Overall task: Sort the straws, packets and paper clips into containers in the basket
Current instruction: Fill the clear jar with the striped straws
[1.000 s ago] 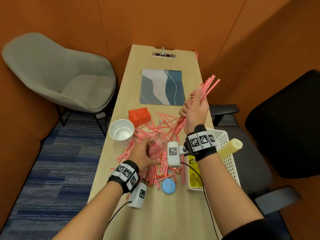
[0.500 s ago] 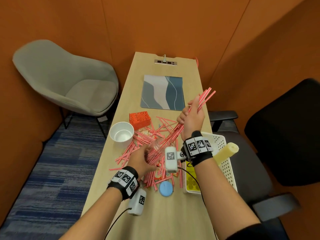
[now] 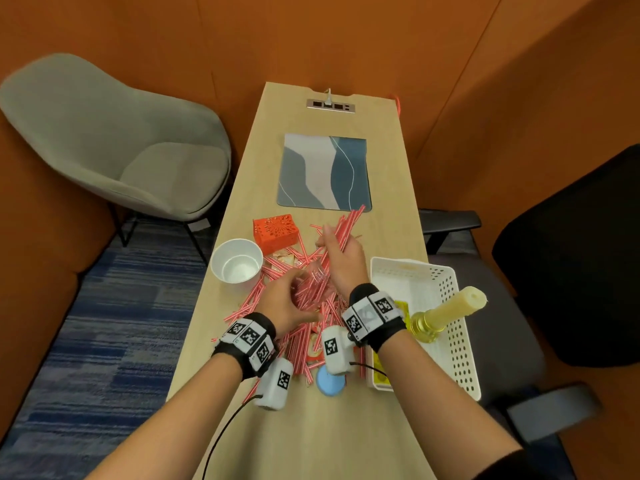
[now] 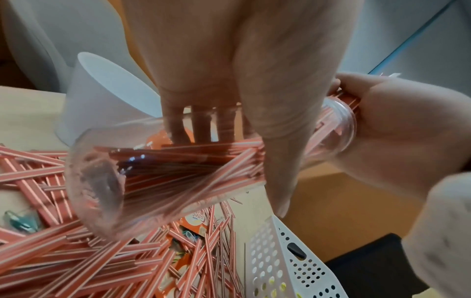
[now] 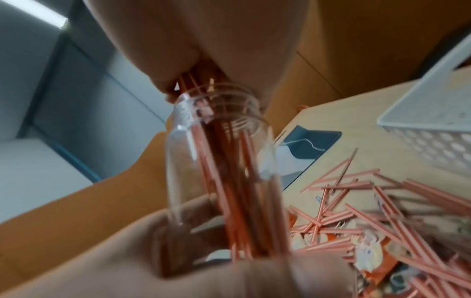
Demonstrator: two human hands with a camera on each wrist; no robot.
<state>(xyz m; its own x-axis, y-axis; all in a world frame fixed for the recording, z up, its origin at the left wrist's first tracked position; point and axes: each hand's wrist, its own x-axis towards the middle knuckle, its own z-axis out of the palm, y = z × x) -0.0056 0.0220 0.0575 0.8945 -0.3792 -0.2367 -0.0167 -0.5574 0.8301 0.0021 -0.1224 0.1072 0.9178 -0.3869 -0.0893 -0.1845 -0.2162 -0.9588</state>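
Over table [image 3: 313,410], jar [image 4: 163,167] tilted, mouth rightward

Red-and-white striped straws [image 3: 304,296], clear jar [image 4: 158,167], white basket [image 3: 446,306], seemingly orange packets [image 4: 196,219].

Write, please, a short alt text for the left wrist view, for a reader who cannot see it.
The left hand grips a clear jar lying tilted, while the right hand feeds a bundle of straws into its mouth. Loose straws and a white basket lie below.

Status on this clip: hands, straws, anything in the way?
Left hand grips clear jar. Right hand feeds straw bundle into its mouth. Loose straws cover packets; nothing blocks.
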